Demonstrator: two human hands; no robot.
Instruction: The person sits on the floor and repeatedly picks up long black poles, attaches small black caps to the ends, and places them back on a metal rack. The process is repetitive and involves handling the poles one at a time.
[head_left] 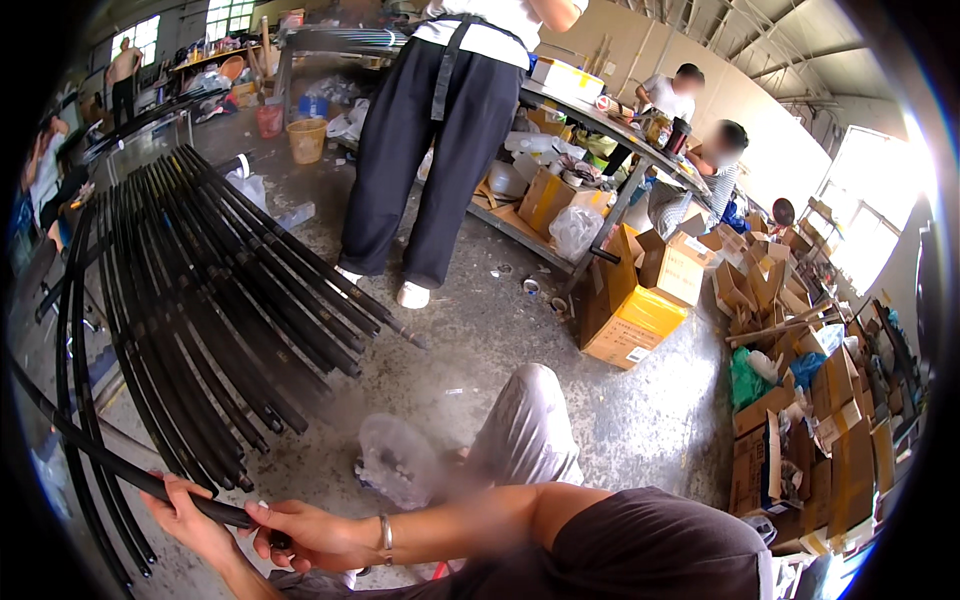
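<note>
A long black pole slants across the lower left, its near end between my hands. My left hand is closed around it a short way from that end. My right hand, with a metal bracelet at the wrist, is beside the pole's tip, its thumb against it. Its curled fingers hold a small dark round piece, mostly hidden. Beyond my hands, a row of similar black poles lies side by side on a rack, with several more at its left.
A clear plastic bag lies on the floor near my knee. A person in dark trousers stands ahead. To the right are a workbench, an open cardboard box and heaped cartons. Other people work farther back.
</note>
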